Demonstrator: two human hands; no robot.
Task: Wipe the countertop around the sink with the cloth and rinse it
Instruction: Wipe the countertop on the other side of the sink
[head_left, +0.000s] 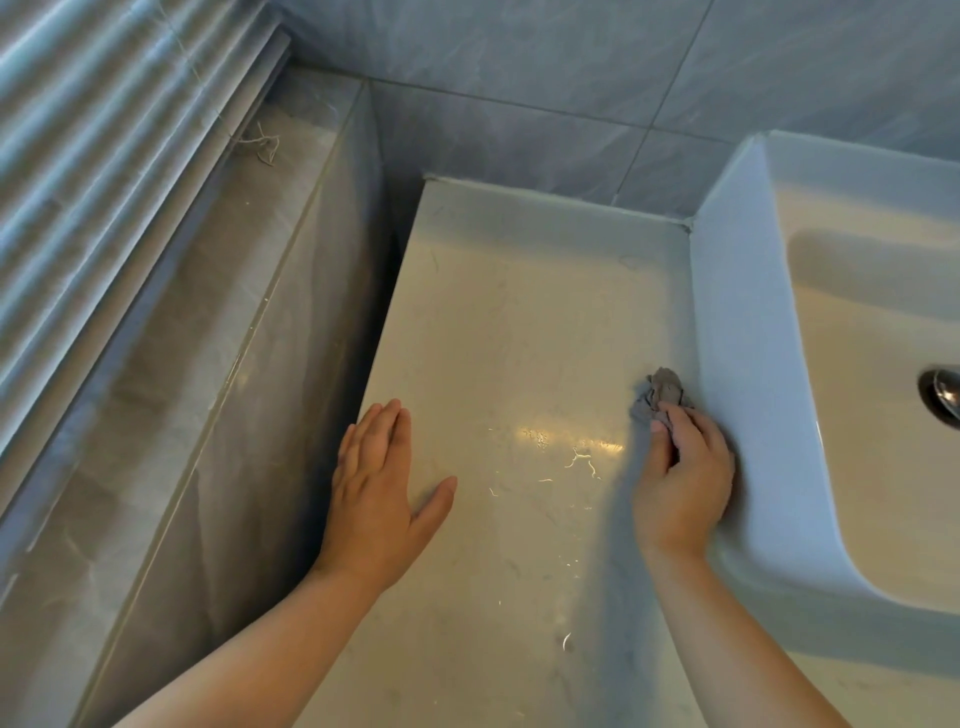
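1. While the right hand (680, 478) curls its fingers round a crumpled grey cloth (661, 394), the cloth bulges out past the fingertips and lies on the pale, glossy stone countertop (519, 322).
2. Tight against that hand's right side rises the outer wall of the white ceramic sink (737, 322). The cloth sits at the foot of this wall.
3. The left hand (379, 488) lies palm down near the countertop's left edge with straight fingers and spread thumb, grasping nothing, well apart from the right hand.
4. Between the two hands, thin streaks and droplets glint on the stone.
5. Beyond the fingertips the countertop runs to a grey-blue tiled wall (519, 104), which meets the sink wall at a sealed corner.
6. Left of the left hand the countertop ends at a dark gap, then a glossy grey marbled ledge (208, 338). A tangle of pale thread (262, 145) lies at its far end, beside slatted blinds (78, 156).
7. Right of the right hand, inside the basin, a dark metal fitting (943, 397) is cut off by the frame edge, and what it is cannot be told.
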